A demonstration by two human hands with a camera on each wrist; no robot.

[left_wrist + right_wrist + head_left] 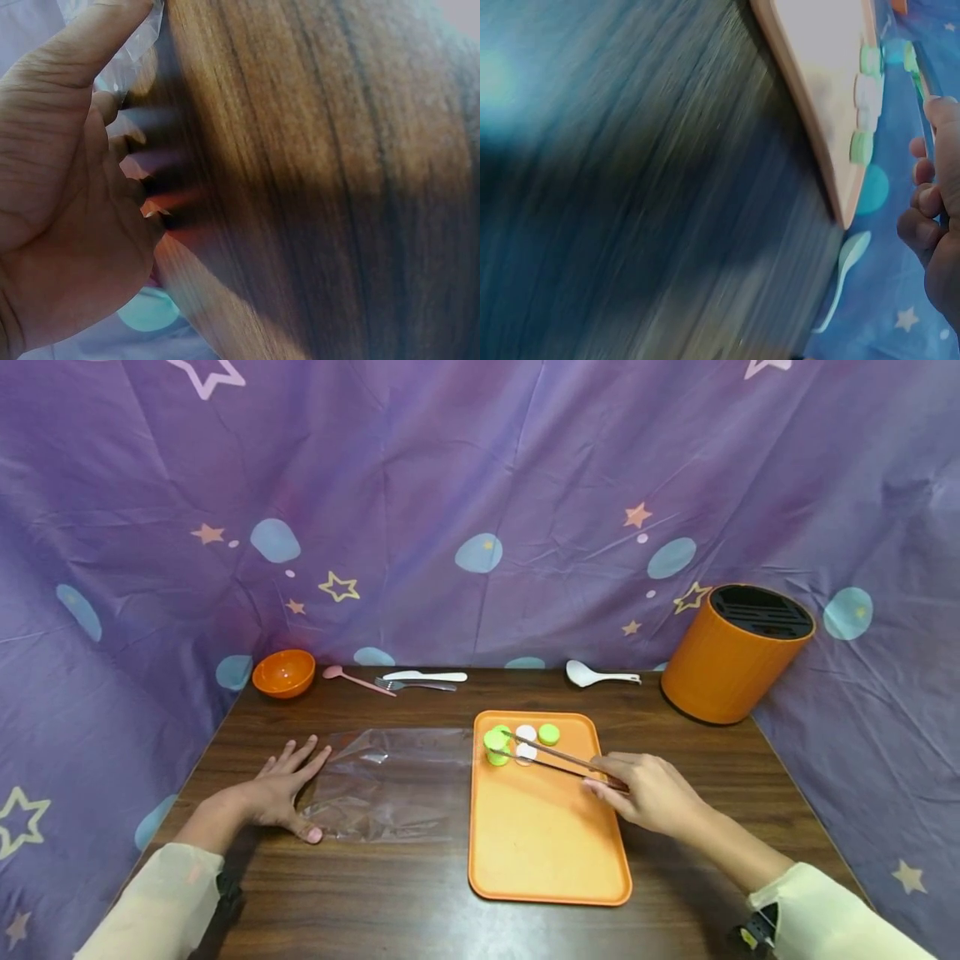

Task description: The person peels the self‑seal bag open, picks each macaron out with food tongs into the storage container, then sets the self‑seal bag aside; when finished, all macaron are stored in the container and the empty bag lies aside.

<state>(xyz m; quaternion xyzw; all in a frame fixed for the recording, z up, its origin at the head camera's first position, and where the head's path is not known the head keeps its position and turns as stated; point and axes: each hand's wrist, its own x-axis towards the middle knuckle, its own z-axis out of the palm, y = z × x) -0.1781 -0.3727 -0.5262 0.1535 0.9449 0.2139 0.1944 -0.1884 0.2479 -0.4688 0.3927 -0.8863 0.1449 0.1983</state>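
Observation:
My right hand [648,793] grips a pair of tongs [566,764] over the orange tray [547,860]. Between the tong tips is a light green round cap [496,740], seen raised off the tray in the right wrist view. Below and beside it in the head view are more green caps, one of them a separate green cap [549,734], and white caps [527,733]. My left hand [277,789] rests with fingers spread at the left edge of a clear plastic bag [397,789], which lies flat left of the tray. Its thumb is at the bag's lower corner.
Along the back edge stand an orange bowl [284,673], a pink spoon [352,678], a white knife [427,676], a grey fork [420,686] and a white ladle [596,675]. An orange knife block [731,660] stands at the back right, before a purple curtain [420,485].

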